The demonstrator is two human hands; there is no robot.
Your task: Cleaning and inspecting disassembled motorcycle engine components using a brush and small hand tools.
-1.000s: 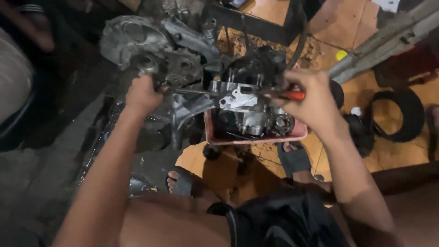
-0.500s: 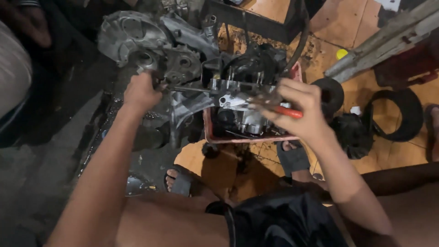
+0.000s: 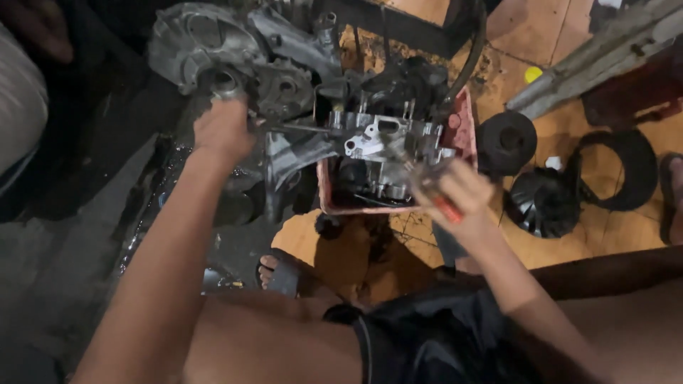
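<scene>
A greasy grey engine casing (image 3: 277, 78) lies on the floor in front of me, its cylinder end (image 3: 388, 146) resting in a shallow red tray (image 3: 464, 117). My left hand (image 3: 222, 131) is closed on the casing's left part, near a round bearing hole. My right hand (image 3: 455, 195) grips a tool with a clear and red handle (image 3: 434, 192), its tip blurred toward the cylinder end. A thin metal rod (image 3: 299, 128) runs between the casing and the cylinder end.
A black pulley (image 3: 505, 141), a finned black disc (image 3: 544, 203) and a rubber belt (image 3: 626, 171) lie on the orange tiles to the right. A metal bar (image 3: 597, 60) slants top right. My sandalled foot (image 3: 281, 274) is under the casing. Another person's leg (image 3: 21, 121) is at the far left.
My right hand has drawn back down and toward me with the red-handled tool, away from the cylinder end. My left hand stays on the casing.
</scene>
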